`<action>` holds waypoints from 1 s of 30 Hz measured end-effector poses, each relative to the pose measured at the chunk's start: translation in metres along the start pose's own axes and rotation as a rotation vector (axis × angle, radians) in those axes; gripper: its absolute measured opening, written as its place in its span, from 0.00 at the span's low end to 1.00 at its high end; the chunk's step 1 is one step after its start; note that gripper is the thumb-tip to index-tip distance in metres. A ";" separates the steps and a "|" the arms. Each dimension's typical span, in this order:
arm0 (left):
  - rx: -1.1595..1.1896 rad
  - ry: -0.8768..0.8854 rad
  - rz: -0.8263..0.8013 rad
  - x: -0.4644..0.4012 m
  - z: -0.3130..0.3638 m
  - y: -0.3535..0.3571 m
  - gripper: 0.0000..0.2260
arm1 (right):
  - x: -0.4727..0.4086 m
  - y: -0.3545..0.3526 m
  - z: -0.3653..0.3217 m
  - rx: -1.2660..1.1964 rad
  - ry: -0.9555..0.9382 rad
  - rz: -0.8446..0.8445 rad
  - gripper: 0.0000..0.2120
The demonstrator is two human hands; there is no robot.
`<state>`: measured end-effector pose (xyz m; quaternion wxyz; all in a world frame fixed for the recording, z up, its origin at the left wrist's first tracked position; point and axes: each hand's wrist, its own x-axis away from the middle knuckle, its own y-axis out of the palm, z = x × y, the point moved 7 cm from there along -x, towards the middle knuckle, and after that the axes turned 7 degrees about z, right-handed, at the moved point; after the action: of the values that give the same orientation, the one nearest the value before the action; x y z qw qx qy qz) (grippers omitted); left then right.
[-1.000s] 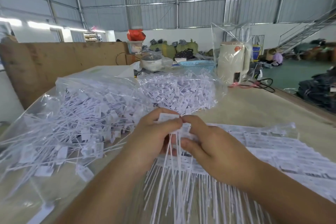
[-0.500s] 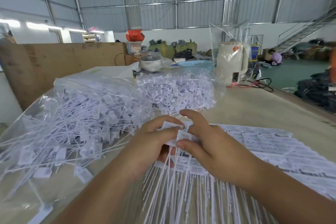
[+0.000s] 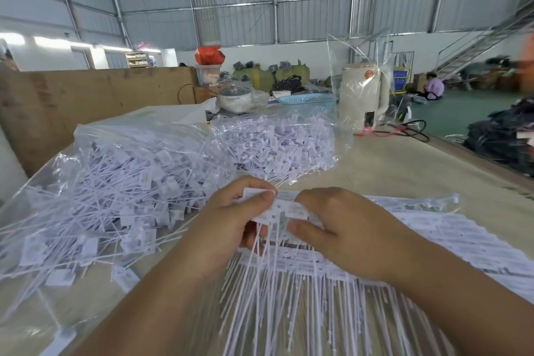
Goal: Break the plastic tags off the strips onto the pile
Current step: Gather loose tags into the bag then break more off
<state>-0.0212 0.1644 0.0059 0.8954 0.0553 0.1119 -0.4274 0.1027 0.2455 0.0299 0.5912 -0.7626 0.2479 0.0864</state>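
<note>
Clearly the strip is light, thin plastic, held just above the table. The left hand pinches one end tag; the right hand grips its neighbours. It probably snaps best held close to the joint, beside the pile.
</note>
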 end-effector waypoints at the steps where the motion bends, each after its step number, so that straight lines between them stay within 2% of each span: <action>1: 0.017 -0.010 0.008 0.000 0.000 0.000 0.10 | 0.001 0.001 0.003 -0.002 0.028 -0.024 0.15; 3: 0.029 -0.016 0.013 0.002 -0.001 0.004 0.09 | 0.002 0.001 0.008 0.017 0.069 -0.040 0.15; 5: 0.059 -0.019 0.057 0.003 -0.003 0.006 0.08 | 0.001 -0.002 0.008 0.074 0.088 0.023 0.16; 8: 0.236 -0.041 0.177 0.005 -0.004 0.010 0.04 | -0.003 -0.007 0.005 -0.009 0.147 0.211 0.19; 10: 0.328 -0.078 0.278 0.007 -0.007 0.007 0.05 | -0.003 -0.016 0.005 -0.071 0.158 0.366 0.21; 12: 0.334 -0.091 0.373 0.006 -0.009 -0.007 0.07 | -0.001 -0.023 0.008 -0.087 0.172 0.415 0.21; 14: 0.248 -0.069 0.395 0.002 -0.006 -0.020 0.09 | 0.000 -0.019 0.010 -0.129 0.146 0.327 0.18; 16: 0.098 -0.064 0.262 0.000 -0.002 -0.014 0.07 | 0.001 -0.005 0.008 -0.172 0.095 0.165 0.10; 18: 0.002 -0.077 0.119 0.003 -0.002 0.000 0.05 | 0.001 0.007 0.002 -0.147 0.047 0.047 0.21; 19: -0.010 -0.089 0.100 0.004 -0.004 0.003 0.04 | 0.001 0.011 0.000 -0.124 0.025 0.017 0.26; 23: -0.024 -0.083 0.050 0.007 -0.002 0.006 0.03 | 0.001 0.010 -0.002 -0.147 0.012 -0.005 0.36; 26: -0.060 -0.015 -0.059 0.011 0.004 0.012 0.12 | 0.001 0.012 -0.005 -0.186 0.005 -0.019 0.39; 28: -0.100 0.020 -0.064 0.010 0.006 0.013 0.11 | 0.001 0.011 -0.008 -0.212 -0.009 -0.019 0.38; 30: -0.086 0.015 -0.035 0.007 0.006 0.009 0.08 | 0.002 0.006 -0.008 -0.208 -0.021 0.004 0.30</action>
<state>-0.0091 0.1636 0.0102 0.8884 0.0181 0.1380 -0.4374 0.0999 0.2364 0.0264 0.5112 -0.8185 0.2328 0.1207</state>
